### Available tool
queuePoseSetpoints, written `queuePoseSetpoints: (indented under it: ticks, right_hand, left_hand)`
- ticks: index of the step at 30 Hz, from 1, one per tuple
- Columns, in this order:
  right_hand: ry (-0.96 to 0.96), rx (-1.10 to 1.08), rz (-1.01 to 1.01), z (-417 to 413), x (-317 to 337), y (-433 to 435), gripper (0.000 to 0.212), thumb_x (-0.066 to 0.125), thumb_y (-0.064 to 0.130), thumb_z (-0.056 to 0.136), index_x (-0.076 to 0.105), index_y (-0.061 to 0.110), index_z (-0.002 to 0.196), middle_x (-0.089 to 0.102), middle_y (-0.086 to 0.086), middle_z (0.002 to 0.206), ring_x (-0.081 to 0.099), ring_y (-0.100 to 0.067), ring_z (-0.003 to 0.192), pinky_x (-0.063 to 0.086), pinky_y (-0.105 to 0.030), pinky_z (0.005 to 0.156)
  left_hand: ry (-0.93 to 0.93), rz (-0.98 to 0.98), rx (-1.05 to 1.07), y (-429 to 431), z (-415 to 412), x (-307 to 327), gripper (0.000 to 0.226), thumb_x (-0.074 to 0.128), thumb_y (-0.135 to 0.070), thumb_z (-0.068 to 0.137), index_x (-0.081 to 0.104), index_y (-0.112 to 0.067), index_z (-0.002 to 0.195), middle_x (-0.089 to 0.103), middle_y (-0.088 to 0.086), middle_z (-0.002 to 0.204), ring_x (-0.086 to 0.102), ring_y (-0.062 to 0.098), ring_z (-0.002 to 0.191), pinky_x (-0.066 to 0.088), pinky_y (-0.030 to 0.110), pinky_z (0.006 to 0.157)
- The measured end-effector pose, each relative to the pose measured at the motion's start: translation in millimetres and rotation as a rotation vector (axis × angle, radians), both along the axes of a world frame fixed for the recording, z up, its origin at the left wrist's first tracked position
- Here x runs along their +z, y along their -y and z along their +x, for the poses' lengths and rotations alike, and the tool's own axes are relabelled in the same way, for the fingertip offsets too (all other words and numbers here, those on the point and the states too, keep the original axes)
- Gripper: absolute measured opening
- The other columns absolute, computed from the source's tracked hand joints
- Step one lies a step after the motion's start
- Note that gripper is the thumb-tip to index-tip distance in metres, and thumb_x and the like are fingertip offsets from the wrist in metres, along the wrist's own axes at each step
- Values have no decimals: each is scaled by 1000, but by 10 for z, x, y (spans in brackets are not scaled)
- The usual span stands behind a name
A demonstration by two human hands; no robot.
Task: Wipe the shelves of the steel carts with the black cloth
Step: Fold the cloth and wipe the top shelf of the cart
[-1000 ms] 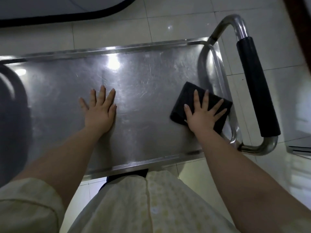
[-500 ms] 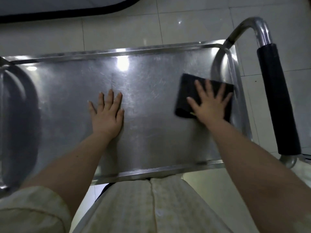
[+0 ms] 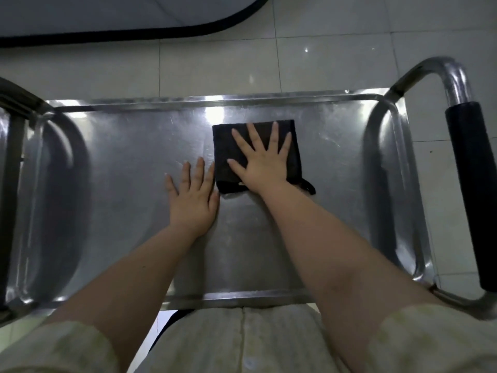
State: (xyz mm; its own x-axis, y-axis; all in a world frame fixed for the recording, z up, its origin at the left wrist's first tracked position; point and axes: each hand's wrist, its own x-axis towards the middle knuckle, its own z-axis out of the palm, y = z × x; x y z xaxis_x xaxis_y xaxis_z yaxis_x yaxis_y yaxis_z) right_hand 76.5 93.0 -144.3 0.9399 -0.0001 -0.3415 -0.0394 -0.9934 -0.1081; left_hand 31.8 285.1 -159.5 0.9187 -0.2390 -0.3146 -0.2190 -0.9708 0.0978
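Note:
The steel cart's top shelf fills the middle of the view, shiny and scratched, with a raised rim all round. A folded black cloth lies flat near the shelf's middle, toward the far rim. My right hand presses down on it with spread, straight fingers. My left hand rests flat on the bare steel just left of the cloth, its fingertips beside the cloth's near left corner.
The cart's push handle, a steel tube with a black grip, runs along the right end. A second steel frame shows at the left end. Pale floor tiles lie beyond, with a dark-edged grey mat at the top.
My right hand has slid the cloth left from the shelf's right end to near the middle, next to my left hand. My left hand stays flat on the shelf.

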Motion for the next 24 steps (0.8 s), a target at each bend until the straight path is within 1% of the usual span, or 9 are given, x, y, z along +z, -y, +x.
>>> queuePoseSetpoints:
  ticks: [2, 4, 8, 12, 14, 16, 20, 21, 24]
  right_hand:
    - [1, 48, -1, 220, -2, 117, 72, 13, 77, 87, -8, 49, 150, -11, 11, 163, -20, -41, 144, -13, -66, 110]
    - [-3, 6, -2, 362, 2, 415, 73, 16, 79, 87, -6, 50, 150, -10, 14, 162, -18, -39, 146, -12, -64, 112]
    - [8, -271, -39, 277, 18, 1306, 74, 23, 78, 86, -1, 51, 150, -5, 14, 163, -10, -39, 147, -9, -62, 114]
    - [-37, -552, -63, -30, 75, 1934, 75, 19, 79, 86, 1, 47, 152, -2, 11, 163, -12, -39, 147, -10, -63, 113]
    - [-47, -608, -63, -84, 66, 1851, 74, 19, 76, 88, 0, 45, 153, -3, 9, 164, -13, -40, 146, -10, -64, 113]
    - [-26, -591, -63, -120, 41, 1567, 72, 18, 72, 91, -1, 43, 153, -4, 8, 164, -13, -42, 146, -8, -67, 111]
    - [-3, -368, -46, -482, -3, 718, 70, 17, 70, 91, -5, 43, 152, -6, 8, 163, -13, -44, 145, -8, -67, 111]
    - [3, -319, -25, -650, -2, 485, 70, 18, 69, 91, -2, 42, 153, -4, 7, 164, -12, -45, 145, -8, -68, 111]
    - [28, -196, 56, -1287, 10, -158, 71, 25, 66, 91, 15, 36, 154, 11, 0, 163, 0, -48, 145, -2, -70, 111]
  left_hand:
    - [-1, -7, 0, -18, 5, -8, 63, 1, -53, 95, -8, -33, 154, -11, -3, 164, -11, 26, 150, -8, 62, 115]
    - [9, -30, 0, -36, -5, -19, 62, 6, -52, 97, -5, -35, 155, -11, -4, 163, -11, 26, 150, -6, 64, 115]
    - [28, -39, 0, -27, -11, -39, 61, 9, -52, 98, -1, -37, 156, -9, -6, 163, -10, 25, 150, -7, 63, 115]
    - [29, -47, -5, -25, -18, -37, 61, 9, -52, 98, 0, -37, 156, -7, -5, 164, -10, 26, 150, -11, 61, 115]
    - [22, -46, -2, -36, -16, -28, 61, 7, -53, 97, -1, -37, 156, -8, -5, 164, -11, 25, 150, -12, 61, 115]
    - [17, -48, -7, -50, -12, -22, 61, 5, -53, 97, -3, -37, 156, -10, -6, 163, -13, 24, 150, -12, 61, 115]
    - [23, -69, -13, -69, -6, -14, 61, 6, -53, 97, 0, -37, 155, -9, -8, 163, -12, 23, 150, -10, 61, 115]
    - [19, -77, -14, -69, -1, -6, 61, 7, -53, 97, 1, -38, 155, -8, -8, 163, -11, 23, 150, -11, 61, 115]
    - [17, -116, -15, -71, 0, 17, 59, 11, -50, 98, 8, -37, 156, -1, -6, 164, -8, 23, 151, -12, 58, 116]
